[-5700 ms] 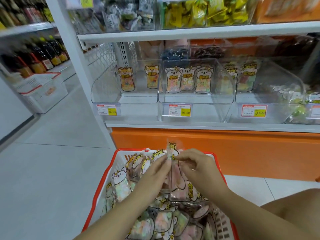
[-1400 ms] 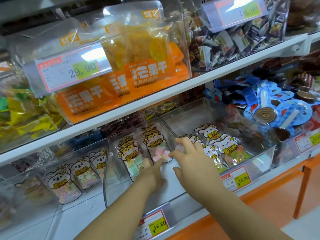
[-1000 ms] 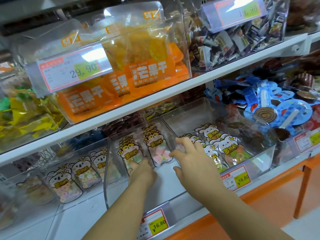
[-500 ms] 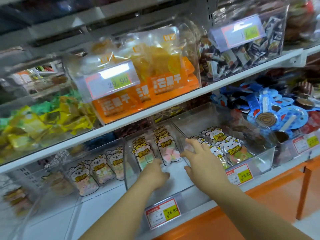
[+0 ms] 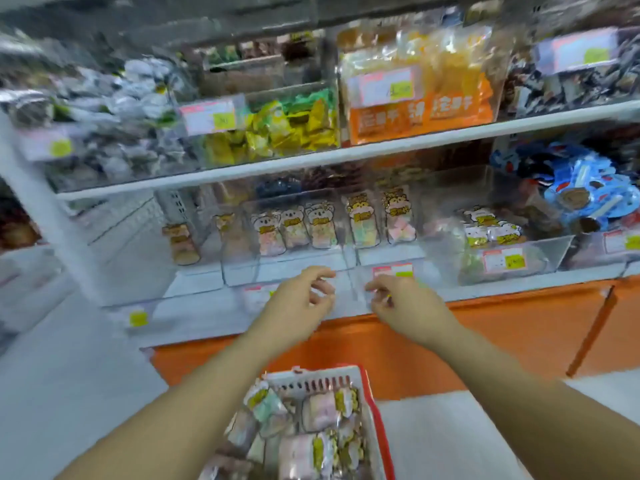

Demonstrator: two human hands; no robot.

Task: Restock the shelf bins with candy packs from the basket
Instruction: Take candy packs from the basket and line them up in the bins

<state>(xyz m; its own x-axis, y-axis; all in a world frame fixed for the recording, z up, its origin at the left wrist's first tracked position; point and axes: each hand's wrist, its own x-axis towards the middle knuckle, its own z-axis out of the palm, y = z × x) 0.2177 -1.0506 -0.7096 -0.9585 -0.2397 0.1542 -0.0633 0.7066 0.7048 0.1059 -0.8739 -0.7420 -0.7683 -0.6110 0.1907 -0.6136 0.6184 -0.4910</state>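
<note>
Loads of candy packs are piled in the red basket down low, plus a few standing in the clear shelf bins. Left hand and right hand hover just in front of the bins, fingers loosely curled, holding nothing.

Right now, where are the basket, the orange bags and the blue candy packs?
basket [image 5: 311, 380]: head view, its white slotted back wall.
orange bags [image 5: 420, 114]: head view, the printed orange front.
blue candy packs [image 5: 585, 188]: head view, middle of the pile.
</note>
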